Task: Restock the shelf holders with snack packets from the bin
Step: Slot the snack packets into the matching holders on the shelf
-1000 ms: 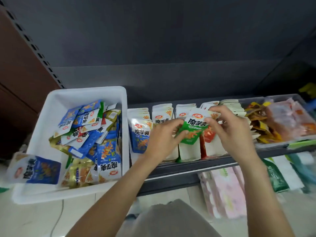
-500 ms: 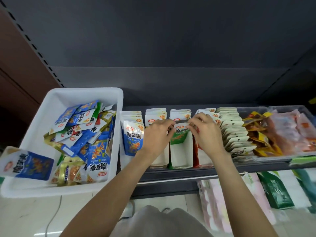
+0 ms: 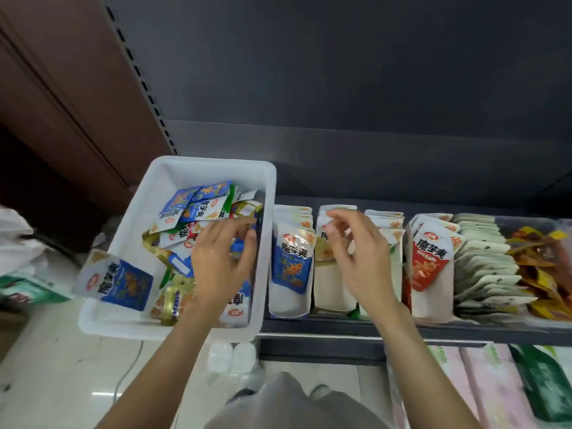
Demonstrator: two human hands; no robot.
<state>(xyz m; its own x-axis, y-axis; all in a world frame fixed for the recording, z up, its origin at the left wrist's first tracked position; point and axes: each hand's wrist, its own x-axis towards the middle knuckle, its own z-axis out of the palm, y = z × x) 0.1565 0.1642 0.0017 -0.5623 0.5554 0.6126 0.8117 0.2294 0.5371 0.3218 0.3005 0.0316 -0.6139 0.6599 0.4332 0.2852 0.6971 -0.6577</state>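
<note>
A blue packet (image 3: 116, 281) is leaning over the near left rim of the white bin (image 3: 173, 173), which is sitting just off the shelf's left end. Inside the bin, a loose heap of snack packets (image 3: 192, 218), mostly blue with some gold and green, is lying under my left hand (image 3: 221, 261). I am reaching that hand down over the right half of the heap with the fingers spread and only slightly bent; they are gripping nothing, and I cannot tell whether the fingertips are touching a packet. Just right of the bin, along the shelf's front edge (image 3: 340, 328), the white holders (image 3: 288, 305) are standing in a row: first blue packets, then yellowish ones. My right hand (image 3: 360, 258) is hovering above the second and third holders, fingers loosely open and empty, hiding most of the third. Beyond it, the holder of red packets (image 3: 430, 258) is standing full, with pale packets (image 3: 483, 267) fanned out beside it.
</note>
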